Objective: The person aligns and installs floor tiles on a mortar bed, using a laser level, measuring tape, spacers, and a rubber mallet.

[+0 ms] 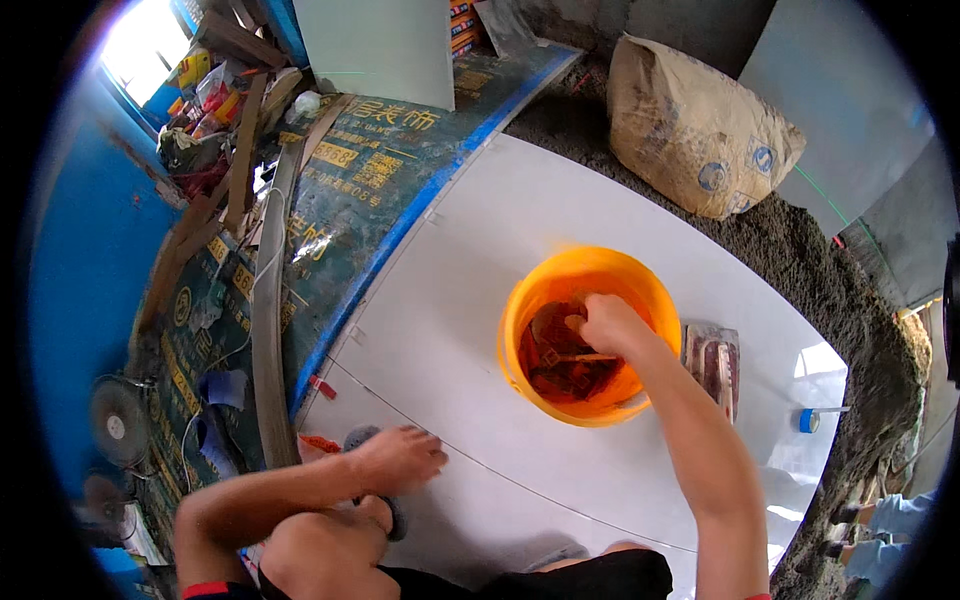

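A yellow-orange bucket [522, 388] stands on large pale floor tiles [465, 290]. Inside lies a jumble of dark red and brownish pieces [570, 375], too mixed to tell apart. My right hand [608, 325] reaches over the rim into the bucket, its fingers closed beside a short brownish, rounded end. Whether they grip that piece is hard to tell. My left hand [402, 460], slightly blurred, hovers above the tiles near my knee, its fingers loosely extended with nothing in them. Beside the bucket's right side lies a flat trowel-like tool [712, 370] with a reddish face.
A paper sack [700, 130] rests on dark rough mortar [800, 255] behind the tiles. At right sits a blue roll [808, 420]. Leftward are a long metal bar [270, 300], a printed green floor sheet [375, 190], piled boards [245, 150] and a round disc [118, 425].
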{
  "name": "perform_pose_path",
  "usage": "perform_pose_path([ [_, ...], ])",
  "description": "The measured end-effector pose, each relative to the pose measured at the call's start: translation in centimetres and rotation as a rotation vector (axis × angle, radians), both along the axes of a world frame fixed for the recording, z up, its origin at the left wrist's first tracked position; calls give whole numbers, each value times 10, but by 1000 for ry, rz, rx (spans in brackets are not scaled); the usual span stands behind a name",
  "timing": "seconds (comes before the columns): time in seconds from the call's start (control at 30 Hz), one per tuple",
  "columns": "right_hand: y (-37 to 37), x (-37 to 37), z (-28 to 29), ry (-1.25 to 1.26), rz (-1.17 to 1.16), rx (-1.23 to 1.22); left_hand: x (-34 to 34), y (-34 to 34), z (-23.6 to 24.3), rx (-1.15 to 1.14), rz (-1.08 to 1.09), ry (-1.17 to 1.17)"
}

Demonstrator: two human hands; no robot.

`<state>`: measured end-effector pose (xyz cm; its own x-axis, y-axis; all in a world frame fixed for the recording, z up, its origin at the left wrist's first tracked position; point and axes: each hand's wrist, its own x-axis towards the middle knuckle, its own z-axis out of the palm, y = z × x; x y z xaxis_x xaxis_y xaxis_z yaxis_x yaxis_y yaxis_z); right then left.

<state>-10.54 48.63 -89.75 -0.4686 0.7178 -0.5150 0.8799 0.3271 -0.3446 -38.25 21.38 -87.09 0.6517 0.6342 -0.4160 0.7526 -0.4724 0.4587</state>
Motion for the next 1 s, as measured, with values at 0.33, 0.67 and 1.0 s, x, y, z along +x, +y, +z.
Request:
perform_pose_path([
  [0.33, 6, 0, -107, -189, 159, 287, -58, -15, -84, 98, 284, -385],
  [0.67, -17, 11, -99, 905, -1279, -646, -106, 22, -152, 80, 487, -581],
  [1.0, -43, 23, -54, 843, -1382, -356, -174, 116, -193, 295, 876, -36],
])
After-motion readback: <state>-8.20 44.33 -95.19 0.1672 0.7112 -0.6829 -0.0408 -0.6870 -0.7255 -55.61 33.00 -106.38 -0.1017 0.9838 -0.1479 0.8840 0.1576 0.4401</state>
